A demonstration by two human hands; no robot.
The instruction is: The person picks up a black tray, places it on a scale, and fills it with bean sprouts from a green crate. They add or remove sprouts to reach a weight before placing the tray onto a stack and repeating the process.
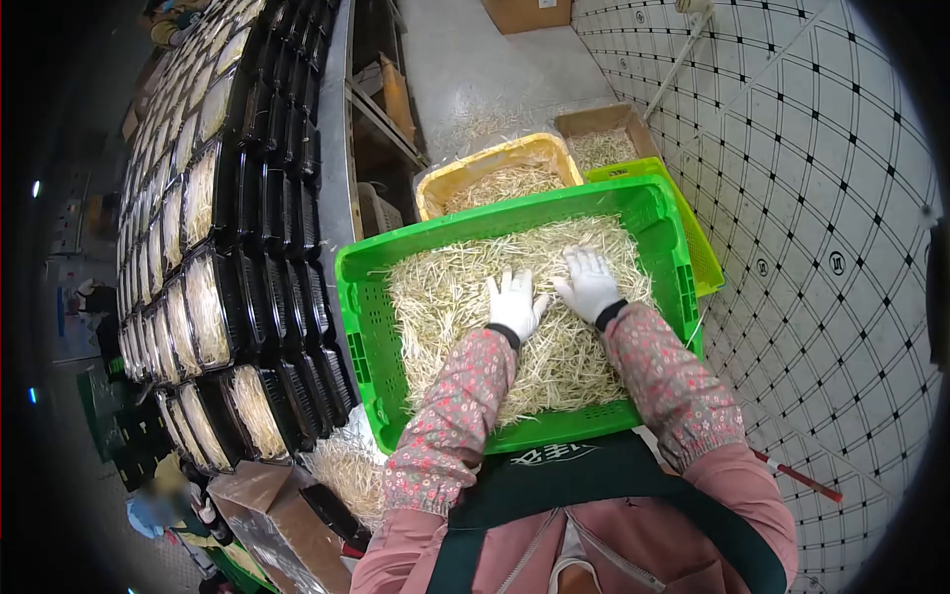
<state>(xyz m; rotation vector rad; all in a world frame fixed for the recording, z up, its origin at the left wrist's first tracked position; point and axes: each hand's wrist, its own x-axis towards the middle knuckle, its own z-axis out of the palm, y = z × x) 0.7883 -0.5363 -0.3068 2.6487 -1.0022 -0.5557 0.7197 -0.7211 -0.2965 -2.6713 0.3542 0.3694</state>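
A large green plastic crate [359, 297] is in front of me, holding a thick bed of thin pale stalks [554, 371] that look like bean sprouts. My left hand [515, 307], in a white glove, rests on the middle of the bed with its fingers apart. Just right of it and slightly farther away, my right hand [591, 285], also gloved, lies on the stalks with fingers stretched out. The two thumbs point toward each other across a small gap. Neither hand is closed around any stalks.
Beyond the crate stand a yellow tub [427, 195] of stalks, a cardboard box [638, 131] and a yellow-green crate [705, 252]. Stacked black trays [287, 198] of stalks fill the left side. Loose stalks [348, 470] lie lower left, near another person [163, 505]. A patterned wall [811, 198] bounds the right.
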